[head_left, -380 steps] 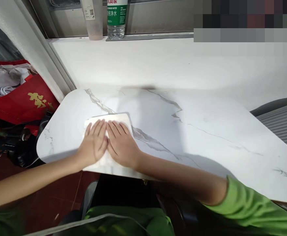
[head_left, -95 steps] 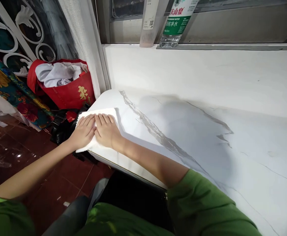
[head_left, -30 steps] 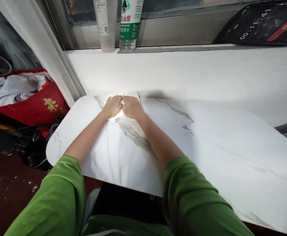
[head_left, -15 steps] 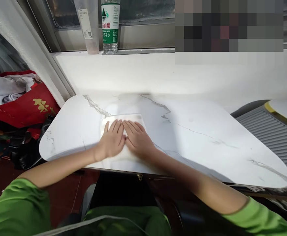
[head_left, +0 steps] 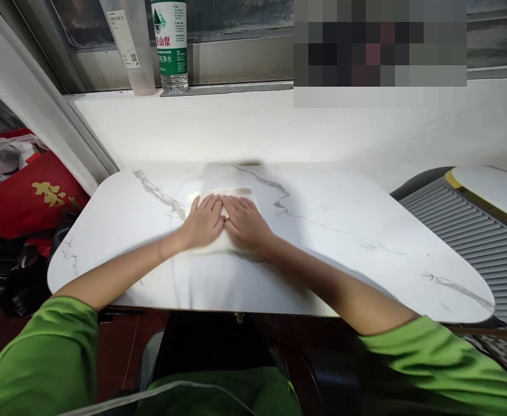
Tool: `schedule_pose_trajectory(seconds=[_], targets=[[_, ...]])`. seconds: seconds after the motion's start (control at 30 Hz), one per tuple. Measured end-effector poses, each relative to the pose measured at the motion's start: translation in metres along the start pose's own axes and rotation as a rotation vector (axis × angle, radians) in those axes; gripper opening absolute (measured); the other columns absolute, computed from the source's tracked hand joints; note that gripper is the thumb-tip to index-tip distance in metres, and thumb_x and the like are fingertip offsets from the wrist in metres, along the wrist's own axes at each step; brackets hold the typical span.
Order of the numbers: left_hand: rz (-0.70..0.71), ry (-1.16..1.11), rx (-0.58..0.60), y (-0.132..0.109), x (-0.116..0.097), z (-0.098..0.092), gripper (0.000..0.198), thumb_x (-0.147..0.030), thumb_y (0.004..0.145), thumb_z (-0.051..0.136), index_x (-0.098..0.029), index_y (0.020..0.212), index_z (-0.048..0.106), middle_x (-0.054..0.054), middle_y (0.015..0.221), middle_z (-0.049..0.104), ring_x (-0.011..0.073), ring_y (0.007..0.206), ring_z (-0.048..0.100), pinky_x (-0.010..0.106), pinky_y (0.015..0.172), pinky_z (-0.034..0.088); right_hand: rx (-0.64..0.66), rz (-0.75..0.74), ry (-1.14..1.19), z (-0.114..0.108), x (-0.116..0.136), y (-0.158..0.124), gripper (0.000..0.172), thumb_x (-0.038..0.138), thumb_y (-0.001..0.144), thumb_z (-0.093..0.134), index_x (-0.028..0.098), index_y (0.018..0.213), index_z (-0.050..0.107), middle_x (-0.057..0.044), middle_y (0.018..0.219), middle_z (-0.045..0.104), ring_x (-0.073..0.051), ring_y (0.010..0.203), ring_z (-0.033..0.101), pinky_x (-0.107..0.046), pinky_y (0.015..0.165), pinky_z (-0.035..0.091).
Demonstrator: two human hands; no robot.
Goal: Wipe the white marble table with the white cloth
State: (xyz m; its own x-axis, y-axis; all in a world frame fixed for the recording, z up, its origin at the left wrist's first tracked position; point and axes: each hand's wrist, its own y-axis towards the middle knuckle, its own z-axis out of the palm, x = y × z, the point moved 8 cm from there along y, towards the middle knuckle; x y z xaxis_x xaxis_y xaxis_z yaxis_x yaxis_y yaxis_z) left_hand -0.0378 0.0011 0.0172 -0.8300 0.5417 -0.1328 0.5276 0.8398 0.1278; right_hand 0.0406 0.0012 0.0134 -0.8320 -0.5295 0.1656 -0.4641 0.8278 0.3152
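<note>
Side by side, both of my hands press flat on a white cloth point(head_left: 244, 192) that lies on the white marbled tabletop point(head_left: 348, 260). My left hand point(head_left: 203, 222) rests on the cloth's left part, fingers stretched out and pointing away from me. On its right part lies my right hand point(head_left: 245, 224), also flat with fingers extended. The thumbs and index fingers of the two hands touch or nearly touch near the middle. Most of the cloth's centre is hidden under the palms.
On the window ledge at the back left stand a tall translucent container point(head_left: 134, 52) and a water bottle point(head_left: 170, 52). At left is a red bag point(head_left: 23, 196) with white cloth in it. A ribbed grey surface point(head_left: 465, 237) borders the table on the right.
My hands and the cloth have slid away from me across the tabletop, toward the wall. The camera view has shifted slightly to the right.
</note>
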Motion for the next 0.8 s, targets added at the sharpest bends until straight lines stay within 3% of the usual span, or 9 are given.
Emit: schedule_pose_trajectory(seconds=[0.2,0.27,0.37,0.57,0.67,0.8], targets=[[-0.020,-0.075,-0.070,0.098,0.044,0.004,0.044,-0.019,0.095,0.034,-0.010,0.136,0.048,0.015,0.149,0.049,0.0251,0.141,0.040,0.050,0.120,0.023,-0.021,0.042,0.024,0.015,-0.066,0.077,0.056,0.018,0.091,0.033,0.002,0.142,0.046,-0.019,0.146,0.052,-0.029,0.134,0.046,-0.046,0.113,0.032],[-0.013,-0.099,-0.079,0.116,0.053,0.006,0.042,-0.020,0.094,0.036,-0.012,0.133,0.050,0.014,0.146,0.053,0.0239,0.138,0.043,0.047,0.119,0.026,-0.026,0.085,0.039,0.018,-0.080,0.089,0.055,0.018,0.090,0.032,0.004,0.142,0.047,-0.018,0.146,0.053,-0.029,0.134,0.046,-0.046,0.113,0.031],[-0.010,-0.108,-0.082,0.126,0.058,0.008,0.042,-0.021,0.094,0.037,-0.015,0.133,0.051,0.012,0.147,0.052,0.0228,0.139,0.042,0.045,0.119,0.026,-0.042,0.115,0.045,0.019,-0.088,0.095,0.054,0.018,0.090,0.033,0.004,0.141,0.048,-0.018,0.145,0.054,-0.030,0.134,0.046,-0.047,0.113,0.030],[-0.038,-0.082,-0.063,0.097,0.040,0.005,0.046,-0.024,0.097,0.034,-0.013,0.140,0.046,0.013,0.154,0.045,0.0243,0.144,0.037,0.048,0.121,0.023,-0.066,0.079,0.072,0.010,-0.070,0.068,0.053,0.019,0.091,0.032,0.004,0.140,0.049,-0.018,0.145,0.054,-0.031,0.133,0.047,-0.047,0.113,0.031],[-0.026,-0.074,-0.047,0.066,0.014,0.004,0.047,-0.024,0.098,0.033,-0.010,0.141,0.045,0.015,0.154,0.044,0.0254,0.144,0.036,0.049,0.121,0.022,-0.052,0.079,0.042,0.001,-0.052,0.034,0.056,0.019,0.091,0.031,0.000,0.141,0.048,-0.020,0.147,0.052,-0.031,0.135,0.046,-0.047,0.114,0.030],[0.025,-0.048,-0.036,0.010,-0.034,0.005,0.050,-0.027,0.100,0.028,-0.007,0.145,0.039,0.018,0.155,0.041,0.0284,0.147,0.033,0.052,0.122,0.020,-0.040,0.053,-0.011,-0.015,-0.023,-0.032,0.056,0.020,0.093,0.030,0.002,0.143,0.046,-0.019,0.148,0.051,-0.030,0.137,0.044,-0.050,0.115,0.031]])
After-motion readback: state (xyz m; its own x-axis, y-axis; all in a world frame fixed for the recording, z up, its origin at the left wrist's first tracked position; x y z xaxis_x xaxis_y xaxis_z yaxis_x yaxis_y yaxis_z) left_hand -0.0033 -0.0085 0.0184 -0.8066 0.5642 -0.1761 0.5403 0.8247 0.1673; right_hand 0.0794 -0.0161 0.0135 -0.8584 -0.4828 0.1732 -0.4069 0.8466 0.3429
